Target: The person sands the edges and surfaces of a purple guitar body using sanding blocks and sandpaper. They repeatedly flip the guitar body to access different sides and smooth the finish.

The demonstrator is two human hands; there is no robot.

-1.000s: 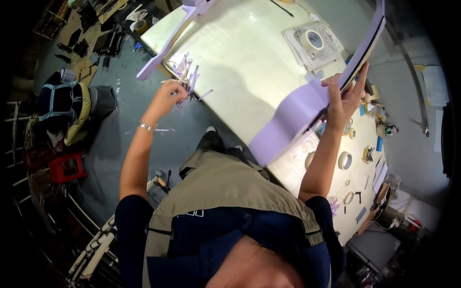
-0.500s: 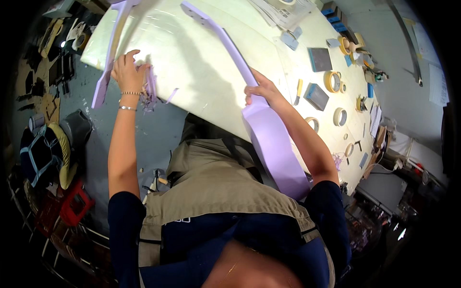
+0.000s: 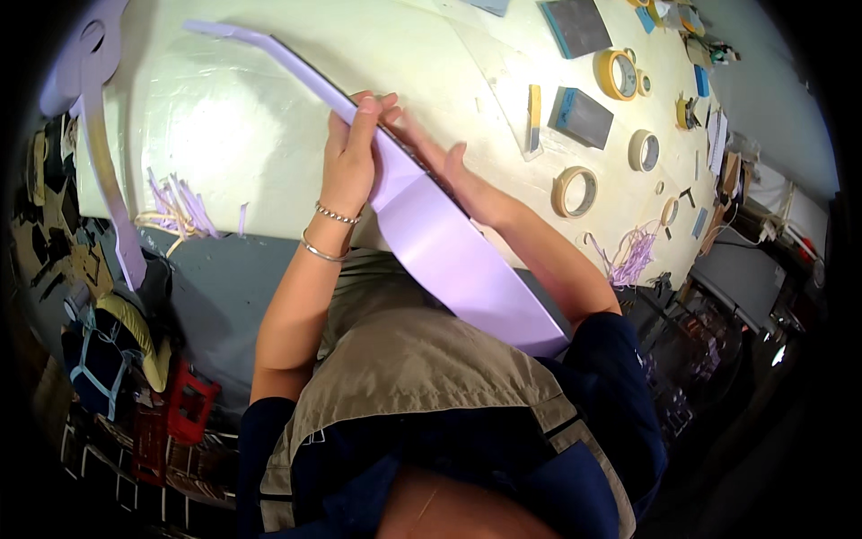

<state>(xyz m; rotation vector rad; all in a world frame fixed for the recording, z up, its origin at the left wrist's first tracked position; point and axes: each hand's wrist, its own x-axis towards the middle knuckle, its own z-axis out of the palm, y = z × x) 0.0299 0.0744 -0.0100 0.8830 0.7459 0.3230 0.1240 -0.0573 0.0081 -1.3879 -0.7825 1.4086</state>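
A lavender ukulele [image 3: 449, 260] lies slantwise across me, its body against my apron and its neck [image 3: 310, 76] pointing to the far left. My left hand [image 3: 348, 166] is closed round the neck close to the body, fingers over its far side. On the other side, by the dark strip along the edge, my right hand [image 3: 462, 184] is held flat with fingers and thumb apart, slightly blurred. It is beside or lightly against the ukulele; I cannot tell which. A second lavender ukulele [image 3: 109, 63] rests at the table's left end, its neck jutting past the edge.
Peeled lavender strips [image 3: 184, 208] lie near the left table edge, and a heap of them [image 3: 636, 253] at the right. Tape rolls [image 3: 575, 191], grey sanding blocks [image 3: 584, 117] and a yellow-handled knife [image 3: 534, 117] are on the pale table [image 3: 269, 180]. A red stool [image 3: 191, 404] stands lower left.
My left hand has left the peeled strips and taken the ukulele's neck. My right hand has let go of the neck and opened. The ukulele has tilted further left.
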